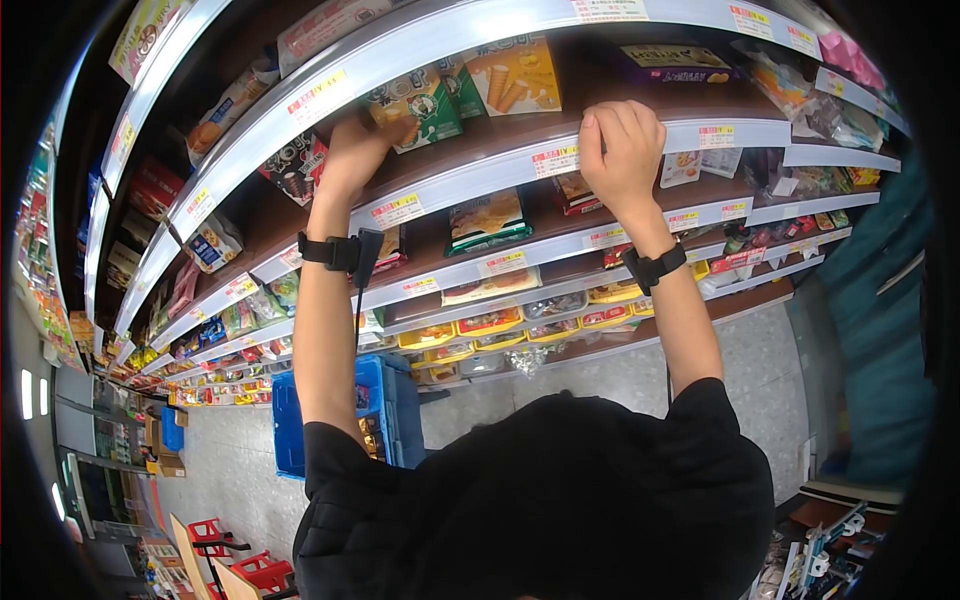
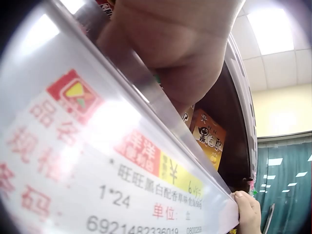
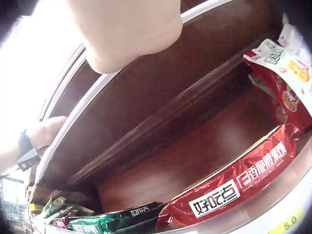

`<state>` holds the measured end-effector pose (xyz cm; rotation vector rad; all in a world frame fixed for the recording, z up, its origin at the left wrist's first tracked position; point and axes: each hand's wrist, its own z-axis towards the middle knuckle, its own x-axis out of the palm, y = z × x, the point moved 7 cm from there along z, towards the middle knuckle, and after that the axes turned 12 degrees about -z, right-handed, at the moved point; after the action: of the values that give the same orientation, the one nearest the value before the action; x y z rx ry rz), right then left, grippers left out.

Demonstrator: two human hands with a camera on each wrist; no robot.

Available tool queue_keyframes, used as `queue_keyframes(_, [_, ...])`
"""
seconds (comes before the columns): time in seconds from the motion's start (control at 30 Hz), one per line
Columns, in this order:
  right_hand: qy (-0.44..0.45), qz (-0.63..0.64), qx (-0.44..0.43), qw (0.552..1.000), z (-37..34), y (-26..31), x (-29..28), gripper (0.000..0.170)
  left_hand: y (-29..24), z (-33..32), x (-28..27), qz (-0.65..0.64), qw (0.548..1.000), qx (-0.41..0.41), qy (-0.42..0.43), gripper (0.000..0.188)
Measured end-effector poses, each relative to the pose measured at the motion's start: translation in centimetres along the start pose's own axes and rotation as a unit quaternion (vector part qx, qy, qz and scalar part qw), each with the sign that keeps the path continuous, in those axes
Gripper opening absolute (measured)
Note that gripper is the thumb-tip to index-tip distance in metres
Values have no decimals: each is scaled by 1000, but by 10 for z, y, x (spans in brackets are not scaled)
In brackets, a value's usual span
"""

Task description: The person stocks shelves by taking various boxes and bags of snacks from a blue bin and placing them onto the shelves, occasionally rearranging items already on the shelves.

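Observation:
In the head view my left hand (image 1: 358, 150) reaches over the price rail into an upper shelf, between a black and red box (image 1: 297, 172) and a green snack box (image 1: 415, 108). Its thumb lies across the green box's front; the other fingers are hidden, so I cannot tell whether they hold anything. The left wrist view shows the palm (image 2: 170, 34) just above the rail. My right hand (image 1: 622, 150) grips the front edge of the same shelf farther right, fingers curled at the rail. A yellow-orange box (image 1: 512, 78) stands between the hands.
Lower shelves hold a green packet (image 1: 487, 222), a red foil biscuit packet (image 3: 229, 185) and several yellow trays (image 1: 490, 320). A purple box (image 1: 675, 65) lies at upper right. Below my left arm stands a blue crate (image 1: 288, 425) on the floor. Red stools (image 1: 262, 572) are at lower left.

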<state>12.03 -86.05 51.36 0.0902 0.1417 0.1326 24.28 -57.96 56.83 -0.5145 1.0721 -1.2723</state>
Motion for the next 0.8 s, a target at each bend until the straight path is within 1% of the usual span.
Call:
queue_keyframes(0.1, [-5,-5,1,1000,-1,-1,2,8,2,3,5,0,1000,-14,6,37])
queue_keyframes(0.17, [-9,-7,-1,1000,-3,-2,4,8,-3,4,10,30,999,-9,0,37])
queue_keyframes(0.27, [-18,-11,-2,1000,-3,-2,5,8,-7,6,18,25,1000,11,13,39])
queue_keyframes(0.4, [-27,-13,-2,1000,-4,-2,5,8,-3,11,20,50,999,-5,11,41])
queue_keyframes(0.47, [-31,-14,-3,999,-4,-2,6,8,-3,11,25,44,997,-62,35,66])
queue_keyframes(0.6, [-37,-13,-1,999,-5,-3,7,8,-2,12,30,50,996,-65,32,67])
queue_keyframes(0.67, [-37,-13,-1,999,-6,-3,8,8,-2,15,34,40,998,-40,36,68])
queue_keyframes(0.8, [-32,-11,-2,999,-6,-3,8,9,0,18,38,35,998,-38,34,68])
